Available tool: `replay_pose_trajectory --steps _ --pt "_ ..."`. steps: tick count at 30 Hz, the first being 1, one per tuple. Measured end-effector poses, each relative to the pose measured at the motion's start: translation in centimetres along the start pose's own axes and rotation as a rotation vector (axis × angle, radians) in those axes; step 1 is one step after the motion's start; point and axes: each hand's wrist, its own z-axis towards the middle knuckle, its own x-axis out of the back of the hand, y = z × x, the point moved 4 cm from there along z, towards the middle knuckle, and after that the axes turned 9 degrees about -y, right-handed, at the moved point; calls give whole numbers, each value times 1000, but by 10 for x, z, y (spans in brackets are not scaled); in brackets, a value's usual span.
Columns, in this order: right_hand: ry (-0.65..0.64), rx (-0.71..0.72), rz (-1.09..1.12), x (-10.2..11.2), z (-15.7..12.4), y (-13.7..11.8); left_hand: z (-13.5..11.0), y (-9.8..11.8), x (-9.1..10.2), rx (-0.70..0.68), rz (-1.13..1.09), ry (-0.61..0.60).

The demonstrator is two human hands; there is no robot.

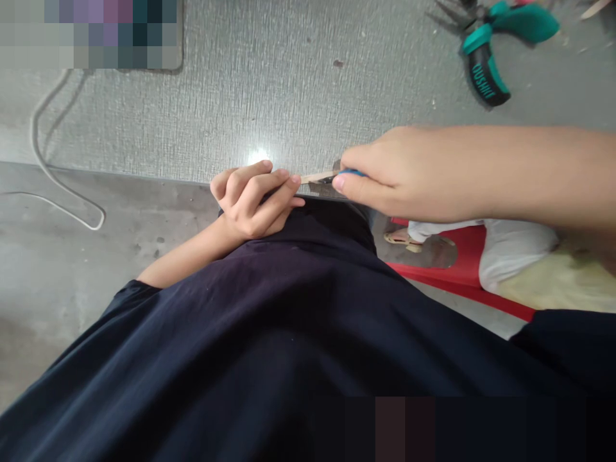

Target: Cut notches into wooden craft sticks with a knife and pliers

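Observation:
At the table's front edge my left hand (260, 199) is closed, its fingertips pinching one end of a thin, pale wooden stick (312, 176). My right hand (375, 170) grips a small blue-handled knife (353, 172), its fingers wrapped round most of the handle. The knife's dark front part lies against or just beside the stick, close to my right thumb. Contact between blade and wood is too small to make out. Most of the stick's left end is hidden by my left fingers.
Teal-and-black pliers (486, 58) lie on the grey textured table (289, 83) at the upper right. A white cable (36, 128) hangs over the front edge at left. Beside me, a person in pale trousers (517, 247) is near a red plastic stool (464, 256).

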Motion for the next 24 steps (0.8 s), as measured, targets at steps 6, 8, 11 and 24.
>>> replay_pose_trajectory --steps 6,8,11,24 --pt "49 34 -68 -13 -8 -10 -5 -11 -3 -5 -109 85" --pt "20 16 -59 -14 -10 -10 -7 -18 -7 4 -140 58" --pt "8 9 -13 -16 -13 -7 -9 -26 -10 -33 -209 90" --pt "128 -15 -122 -20 -25 -15 -10 -33 -15 39 -58 -26"
